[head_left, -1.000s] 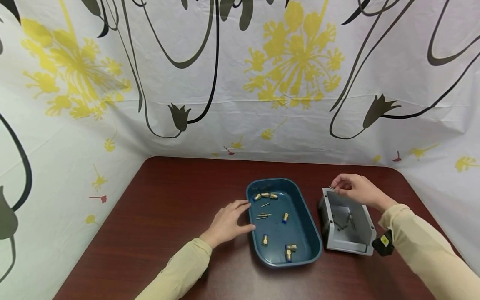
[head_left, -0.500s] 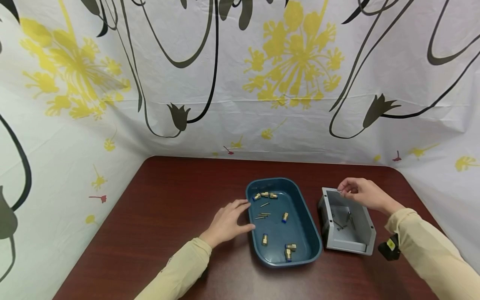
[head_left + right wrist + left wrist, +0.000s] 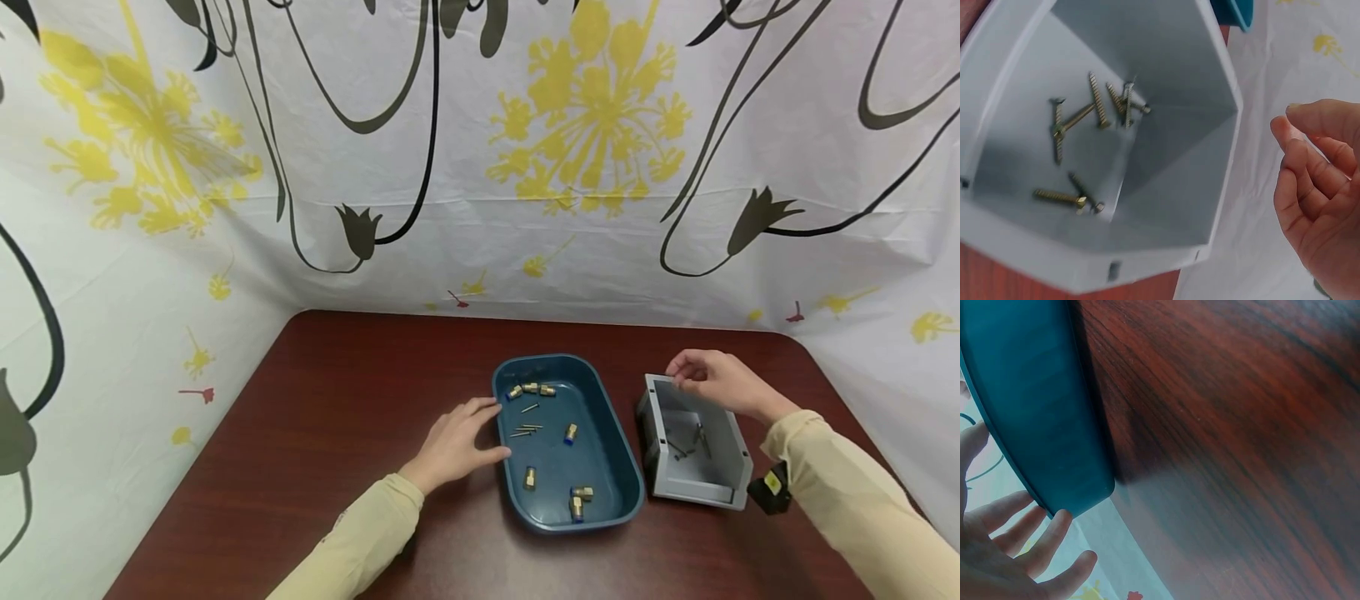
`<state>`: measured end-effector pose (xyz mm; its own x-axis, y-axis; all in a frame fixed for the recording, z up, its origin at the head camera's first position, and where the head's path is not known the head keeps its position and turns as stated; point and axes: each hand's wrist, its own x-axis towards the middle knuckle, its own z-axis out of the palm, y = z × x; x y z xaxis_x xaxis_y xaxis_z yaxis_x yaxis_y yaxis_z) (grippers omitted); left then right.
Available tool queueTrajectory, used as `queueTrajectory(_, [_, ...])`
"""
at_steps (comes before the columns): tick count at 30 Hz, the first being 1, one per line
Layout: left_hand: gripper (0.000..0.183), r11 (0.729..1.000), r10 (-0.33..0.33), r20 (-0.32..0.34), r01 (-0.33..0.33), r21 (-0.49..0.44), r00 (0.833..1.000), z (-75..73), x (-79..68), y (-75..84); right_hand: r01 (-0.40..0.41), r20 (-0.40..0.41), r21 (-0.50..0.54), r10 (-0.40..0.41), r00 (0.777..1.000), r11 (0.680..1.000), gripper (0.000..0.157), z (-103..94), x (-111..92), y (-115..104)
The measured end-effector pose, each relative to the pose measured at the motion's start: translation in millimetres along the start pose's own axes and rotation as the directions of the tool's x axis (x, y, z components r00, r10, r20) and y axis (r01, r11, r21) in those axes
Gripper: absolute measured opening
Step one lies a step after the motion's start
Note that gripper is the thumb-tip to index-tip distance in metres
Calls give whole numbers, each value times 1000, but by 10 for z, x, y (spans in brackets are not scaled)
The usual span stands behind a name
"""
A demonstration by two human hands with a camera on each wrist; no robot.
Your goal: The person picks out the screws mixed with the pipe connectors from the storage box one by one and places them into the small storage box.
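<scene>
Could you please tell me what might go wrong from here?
The left hand touches the rim of the blue tray; a push could shift it and set the loose brass fittings rolling among the thin screws.

Some screws in the gray bin lie crossed, so lifting one might drag another along.

Those screws have pointed tips, so the bare fingers of the right hand might get pricked picking one up.
</scene>
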<state>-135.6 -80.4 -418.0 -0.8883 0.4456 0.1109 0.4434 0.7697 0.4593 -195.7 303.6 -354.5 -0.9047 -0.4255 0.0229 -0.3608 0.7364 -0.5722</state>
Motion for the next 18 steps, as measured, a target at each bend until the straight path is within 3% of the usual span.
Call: queueTrajectory(18, [65, 1000, -3, 3, 3, 9, 1000, -6, 0, -8, 144, 68, 82, -149, 986, 986, 8, 302, 471, -563])
